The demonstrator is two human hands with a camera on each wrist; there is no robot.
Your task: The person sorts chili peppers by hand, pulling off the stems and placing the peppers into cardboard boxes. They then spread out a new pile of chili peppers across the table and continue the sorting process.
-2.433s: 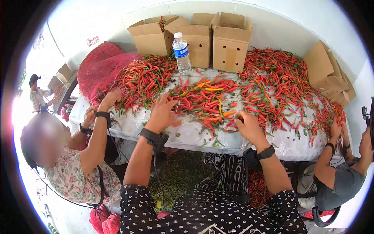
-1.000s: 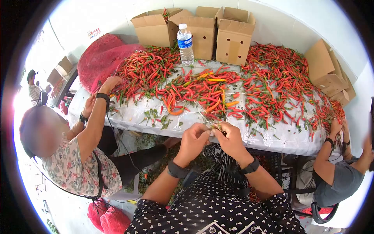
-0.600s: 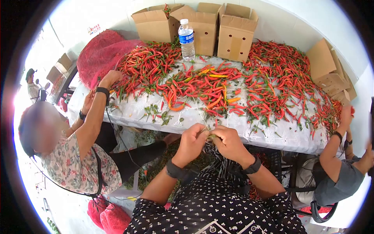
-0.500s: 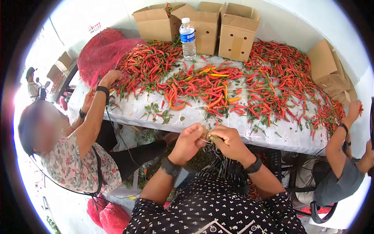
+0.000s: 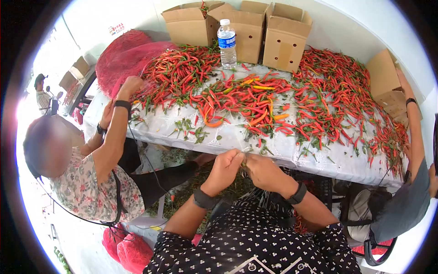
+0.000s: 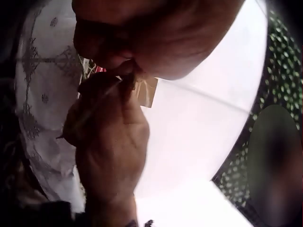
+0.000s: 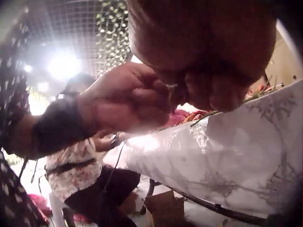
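Observation:
My left hand (image 5: 223, 171) and right hand (image 5: 269, 174) meet fingertip to fingertip in front of the table's near edge. Between them they pinch a small bit of thin, pale string, mostly hidden by the fingers. In the left wrist view a thin strand (image 6: 97, 103) trails across the back of the right hand (image 6: 116, 125), with the left hand (image 6: 161, 38) close above. The right wrist view has the left hand (image 7: 130, 99) touching the right hand's curled fingers. Beyond the hands, loose red and orange chili peppers (image 5: 248, 102) lie spread on the white-covered table (image 5: 182, 142).
Bigger chili heaps lie at the back left (image 5: 182, 68) and right (image 5: 335, 75). A water bottle (image 5: 227, 45) stands before open cardboard boxes (image 5: 285, 43). Red netting (image 5: 132, 57) covers the far left. One person (image 5: 96, 182) sits at left, another (image 5: 404, 205) at right.
Both hands came back from over the chilies to the table's near edge and met there; lately they parted slightly, then closed together. The person at right now reaches toward the boxes.

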